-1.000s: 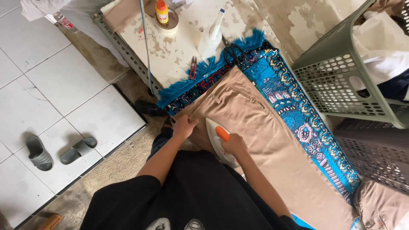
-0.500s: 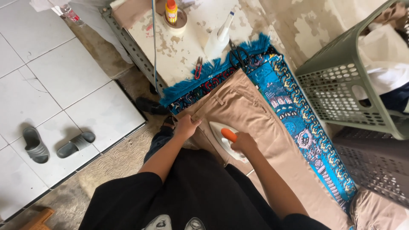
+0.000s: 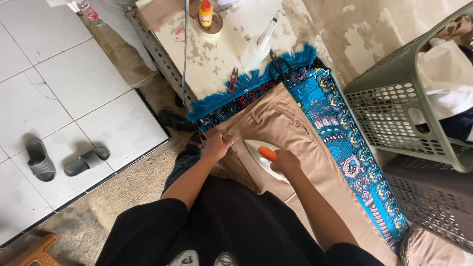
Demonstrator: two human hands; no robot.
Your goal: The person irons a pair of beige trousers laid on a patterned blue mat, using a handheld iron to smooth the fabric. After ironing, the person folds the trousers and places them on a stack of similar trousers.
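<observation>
1. Right now the white iron point(image 3: 263, 160) with its orange handle sits flat on the tan trousers point(image 3: 290, 133), which lie along a blue patterned rug point(image 3: 340, 143) spread over the worn table point(image 3: 231, 44)
2. Closed around that orange handle is the right hand point(image 3: 285, 161), fingers wrapped over it
3. At the trousers' near edge, by the waistband, the left hand point(image 3: 218, 146) pinches the cloth and draws it taut
4. To iron well, I judge the cloth should stay flat and stretched ahead of the soleplate, the left fingers well clear of it, and the iron should not rest long on one spot
5. Beyond the waistband lie black scissors point(image 3: 281, 66), small red snips point(image 3: 232, 80) and a white spray bottle point(image 3: 258, 44)
6. A yellow bottle point(image 3: 205, 14) stands inside a roll of tape point(image 3: 209, 30)
7. On the right, a green laundry basket point(image 3: 394, 108) holds white and dark garments; a grey basket point(image 3: 433, 197) sits below it, contents not visible
</observation>
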